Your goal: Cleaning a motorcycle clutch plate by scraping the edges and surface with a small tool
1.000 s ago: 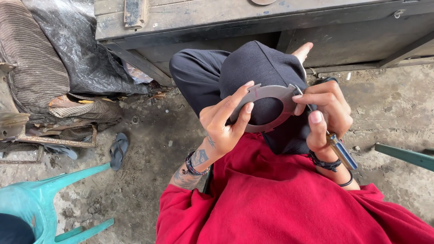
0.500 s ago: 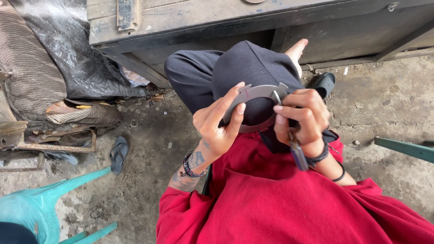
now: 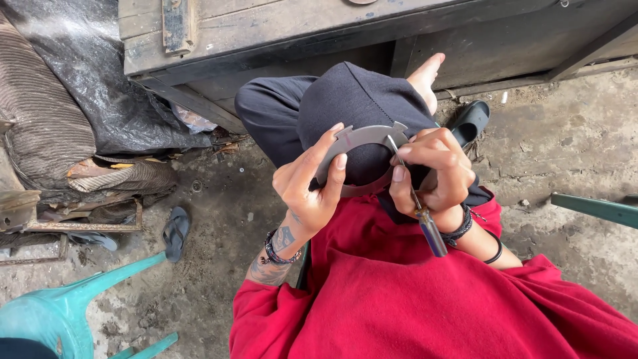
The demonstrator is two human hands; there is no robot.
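Observation:
My left hand (image 3: 311, 183) grips the left side of a flat grey metal ring (image 3: 362, 137) with notched tabs, held upright over my dark-trousered knee. My right hand (image 3: 433, 174) holds a screwdriver (image 3: 420, 211) with a blue-grey handle; its thin shaft points up and its tip touches the top right of the ring. The ring's lower right part is hidden behind my right fingers. Both wrists carry dark bracelets, and I wear a red top.
A worn wooden bench (image 3: 319, 30) stands just ahead of my knees. Black sheeting and striped cloth (image 3: 60, 100) are piled at the left, with rusty metal frames below. A sandal (image 3: 175, 232) lies on the dirt floor. A turquoise plastic chair (image 3: 60, 312) sits at bottom left, a green bar (image 3: 598, 209) at right.
My right hand has turned the screwdriver from hanging low beside the ring to pointing up at its top right. Both hands and the ring have come slightly closer to me.

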